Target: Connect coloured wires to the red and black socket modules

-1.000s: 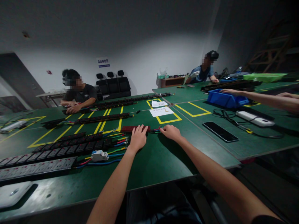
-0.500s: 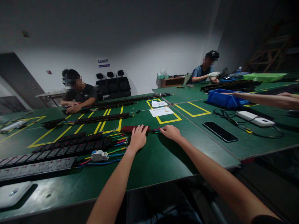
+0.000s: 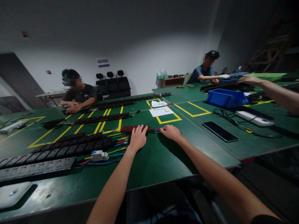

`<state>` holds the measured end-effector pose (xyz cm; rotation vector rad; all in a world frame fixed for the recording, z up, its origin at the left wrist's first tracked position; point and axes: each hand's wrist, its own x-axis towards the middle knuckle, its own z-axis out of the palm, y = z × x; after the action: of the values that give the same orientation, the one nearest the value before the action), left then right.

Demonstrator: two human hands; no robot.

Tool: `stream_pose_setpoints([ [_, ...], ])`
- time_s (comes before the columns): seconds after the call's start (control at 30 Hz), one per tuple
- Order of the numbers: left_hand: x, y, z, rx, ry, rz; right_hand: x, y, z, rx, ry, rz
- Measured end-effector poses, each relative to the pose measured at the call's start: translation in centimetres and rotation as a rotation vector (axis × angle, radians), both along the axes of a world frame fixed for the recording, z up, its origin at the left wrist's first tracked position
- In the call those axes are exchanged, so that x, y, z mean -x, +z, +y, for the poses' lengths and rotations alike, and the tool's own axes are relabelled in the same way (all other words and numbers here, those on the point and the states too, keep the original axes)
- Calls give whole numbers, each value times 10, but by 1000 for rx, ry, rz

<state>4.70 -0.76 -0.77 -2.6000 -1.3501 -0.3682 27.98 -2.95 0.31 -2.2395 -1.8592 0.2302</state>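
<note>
My left hand lies over a dark red strip-shaped block, fingers stretched across its top; the block's middle is hidden beneath them. Thin coloured wires come out of the block's right end. At their far tips my right hand is closed in a pinch around them. Left of my left forearm, several power strips lie side by side, with lugged wire ends pointing toward me. A white circuit breaker sits on the wires of the nearest strip.
Paper sheets lie beyond my hands. To the right are a phone, a white adapter with black cable and a blue bin. A co-worker's arm reaches in at right; two people sit across the green table.
The co-worker's arm at right has moved from the blue bin to farther back, beside the green tray. The gloved hand of the person at back right has shifted right. My hands stay put.
</note>
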Motion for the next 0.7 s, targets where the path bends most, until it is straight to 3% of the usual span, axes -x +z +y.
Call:
stream_pose_setpoints([
  [0.7, -1, 2, -2, 13, 6, 2, 0, 0, 0, 16, 10, -17],
])
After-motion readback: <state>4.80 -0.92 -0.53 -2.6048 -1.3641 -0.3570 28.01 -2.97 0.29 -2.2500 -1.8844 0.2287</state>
